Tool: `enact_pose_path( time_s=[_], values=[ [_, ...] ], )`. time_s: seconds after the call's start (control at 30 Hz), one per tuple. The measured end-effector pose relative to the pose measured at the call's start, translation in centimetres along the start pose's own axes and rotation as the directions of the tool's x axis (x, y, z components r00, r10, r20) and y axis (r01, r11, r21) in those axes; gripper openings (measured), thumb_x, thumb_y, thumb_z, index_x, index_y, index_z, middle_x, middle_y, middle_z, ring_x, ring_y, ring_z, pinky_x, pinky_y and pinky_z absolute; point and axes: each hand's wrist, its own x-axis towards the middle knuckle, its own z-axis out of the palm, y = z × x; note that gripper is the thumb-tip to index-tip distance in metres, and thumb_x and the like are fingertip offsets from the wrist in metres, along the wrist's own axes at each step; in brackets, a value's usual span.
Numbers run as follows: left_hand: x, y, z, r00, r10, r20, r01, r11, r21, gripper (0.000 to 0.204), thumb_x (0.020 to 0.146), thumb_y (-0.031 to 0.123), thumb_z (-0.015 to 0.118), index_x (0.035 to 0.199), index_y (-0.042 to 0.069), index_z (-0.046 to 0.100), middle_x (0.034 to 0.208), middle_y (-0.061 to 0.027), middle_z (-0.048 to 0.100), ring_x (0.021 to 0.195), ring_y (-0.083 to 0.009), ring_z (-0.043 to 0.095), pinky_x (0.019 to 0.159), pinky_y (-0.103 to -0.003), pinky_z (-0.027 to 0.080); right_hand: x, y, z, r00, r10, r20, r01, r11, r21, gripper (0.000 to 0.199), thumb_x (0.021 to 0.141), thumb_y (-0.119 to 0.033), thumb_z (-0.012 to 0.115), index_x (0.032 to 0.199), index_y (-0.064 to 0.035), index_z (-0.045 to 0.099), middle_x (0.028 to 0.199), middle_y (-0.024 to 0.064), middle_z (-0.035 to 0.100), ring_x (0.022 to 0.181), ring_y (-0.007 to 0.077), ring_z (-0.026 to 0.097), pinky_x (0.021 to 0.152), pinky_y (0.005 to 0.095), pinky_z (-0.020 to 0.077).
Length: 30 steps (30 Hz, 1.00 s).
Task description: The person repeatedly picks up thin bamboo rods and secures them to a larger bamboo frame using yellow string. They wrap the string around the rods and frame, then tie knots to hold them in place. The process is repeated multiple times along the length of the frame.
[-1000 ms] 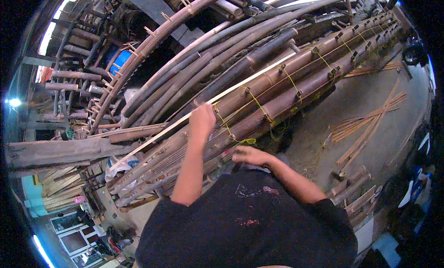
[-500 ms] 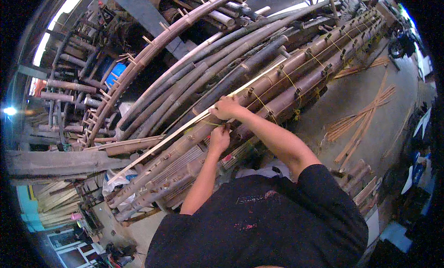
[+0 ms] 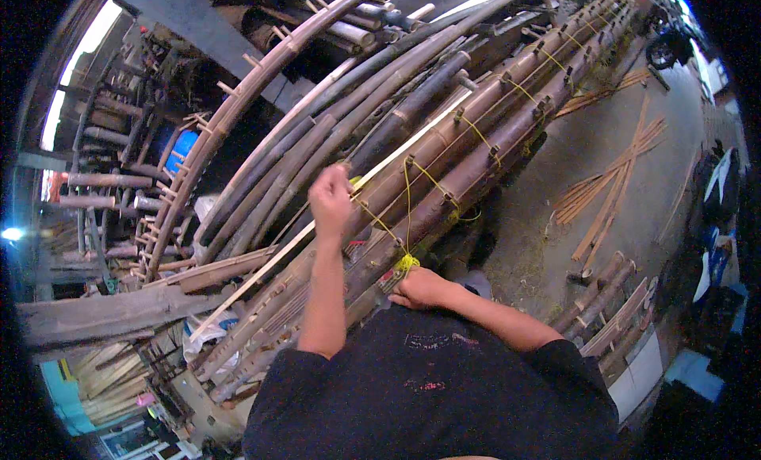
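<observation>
Two long brown bamboo poles, a near one and a far one, run side by side diagonally, with short pegs along them. Yellow cord crosses between the pegs. A pale, thin strip lies along the far pole. My left hand is closed over the strip; what its fingers hold is hidden, though a bit of yellow shows beside it. Close to my body, my right hand is closed on a yellow cord bundle. A taut length of cord rises from the bundle to a peg.
Several dark curved poles are stacked beyond the bamboo. A curved, pegged pole stands at the left, near a blue container. Loose slats and short bamboo pieces lie on the floor at right.
My right hand has left the strip and moved down toward my body with the cord bundle. My left hand has moved up and left, to the strip. The view has shifted slightly.
</observation>
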Motion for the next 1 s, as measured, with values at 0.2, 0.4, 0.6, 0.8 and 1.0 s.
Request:
enact_pose_path(
  time_s=[0.2,0.4,0.6,0.8,1.0],
  values=[
    [4.7,-13.4,2.9,0.98,-0.184,0.074,0.088,0.736,0.671,0.029,0.093,0.027,0.047,0.1,0.004,0.064,0.098,-0.024,0.064,0.094,-0.0464,0.059,0.081,-0.052,0.047,-2.5,-2.2,-5.3,0.996,0.083,-0.04,-0.067,0.95,0.305,0.037,0.096,-0.036,0.05,0.086,-0.0017,0.061,0.08,0.0154,0.064,0.076,0.0321,0.062,0.073,0.0422,0.0483],
    [5.8,-9.8,2.2,0.952,-0.072,0.298,-0.116,0.815,0.568,0.039,0.092,0.029,0.053,0.117,-0.001,0.055,0.107,-0.0256,0.062,0.1,-0.0408,0.059,0.089,-0.047,0.046,-1.5,0.5,-12.4,0.904,0.152,-0.399,0.35,0.269,0.897,0.033,0.101,-0.031,0.043,0.1,-0.0016,0.059,0.099,0.0093,0.06,0.097,0.0168,0.054,0.091,0.032,0.042],
    [3.6,-8.2,5.1,0.888,-0.086,0.452,0.169,0.974,-0.148,0.028,0.095,0.026,0.055,0.104,0.001,0.061,0.087,-0.0059,0.064,0.073,-0.0135,0.059,0.065,-0.029,0.049,3.8,2.2,-19.0,0.961,-0.036,-0.274,0.27,0.343,0.9,0.037,0.1,-0.033,0.045,0.108,0.0003,0.058,0.105,0.0081,0.062,0.103,0.0155,0.054,0.092,0.0331,0.042],
    [3.6,-10.1,4.9,0.893,-0.127,0.433,0.105,0.992,0.075,0.033,0.096,0.029,0.054,0.105,-0.002,0.06,0.087,-0.008,0.065,0.072,-0.0147,0.061,0.068,-0.031,0.05,9.8,3.9,-18.9,0.938,-0.304,-0.164,0.325,0.613,0.72,0.032,0.101,-0.033,0.045,0.107,-0.003,0.056,0.097,0.0036,0.059,0.095,0.0139,0.055,0.086,0.0333,0.0448],
    [3.6,-11.6,4.8,0.863,-0.045,0.504,0.049,0.999,0.005,0.034,0.097,0.029,0.053,0.106,-0.003,0.059,0.087,-0.0089,0.066,0.072,-0.0156,0.061,0.068,-0.031,0.05,8.4,3.1,-19.7,0.906,-0.414,-0.093,0.413,0.811,0.415,0.034,0.1,-0.031,0.047,0.106,-0.0004,0.058,0.097,0.0056,0.062,0.093,0.0123,0.051,0.084,0.0308,0.0437]
  ],
)
